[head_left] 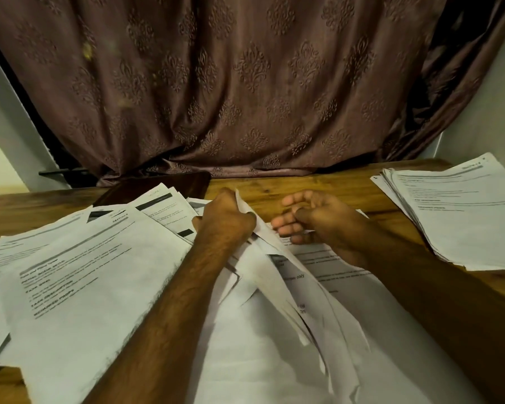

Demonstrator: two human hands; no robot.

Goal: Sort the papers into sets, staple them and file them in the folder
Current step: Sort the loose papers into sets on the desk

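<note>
My left hand (226,220) grips the top edge of a bunch of white printed sheets (277,275) and lifts them on edge over the middle of the desk. Beside it on the right, my right hand (309,221) hovers palm-up with loosely curled fingers, holding nothing; its heel lies over the printed sheet (341,266) underneath. A fanned spread of printed papers (79,275) covers the left of the desk. A neater stack of papers (461,211) lies at the right. A dark flat folder (169,182) pokes out from under the left papers at the back.
The wooden desk (321,185) runs under everything, with a bare strip along the back. A brown patterned curtain (245,83) hangs right behind the desk and rests on its rear edge. A pale wall (490,91) stands at the right.
</note>
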